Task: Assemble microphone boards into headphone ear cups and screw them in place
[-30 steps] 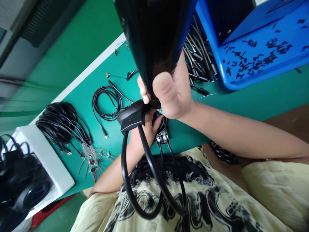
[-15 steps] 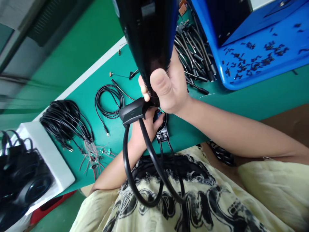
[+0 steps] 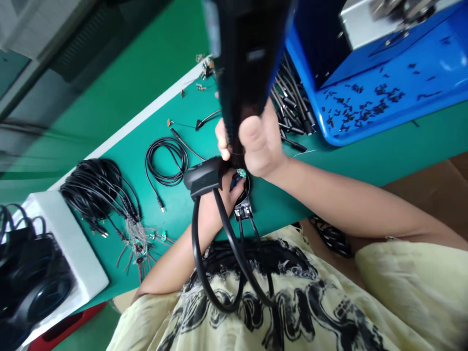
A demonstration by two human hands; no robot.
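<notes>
My right hand [image 3: 261,144] is wrapped around a black electric screwdriver [image 3: 244,73], thumb along its near side. The screwdriver stands upright with its lower end over an opened headset; its tip is hidden. My left hand [image 3: 228,192] is closed on the black headset's ear-cup part, where a small green circuit board [image 3: 241,173] shows. A black end piece of the headset [image 3: 204,176] lies over my left wrist. From it, two black headband rods [image 3: 228,222] loop down in front of my shirt and back to a bracket [image 3: 243,210] near my left hand.
A coiled black cable [image 3: 166,161] and a cable bundle with bare wire ends [image 3: 97,190] lie left on the green table [image 3: 288,209]. A white tray [image 3: 78,248] holds headsets. At right, a blue tray [image 3: 331,139] holds small black parts, beside several short black rods [image 3: 292,100].
The screwdriver and my right hand appear slightly farther right and lower, while the view has shifted a little. Both hands keep their grip.
</notes>
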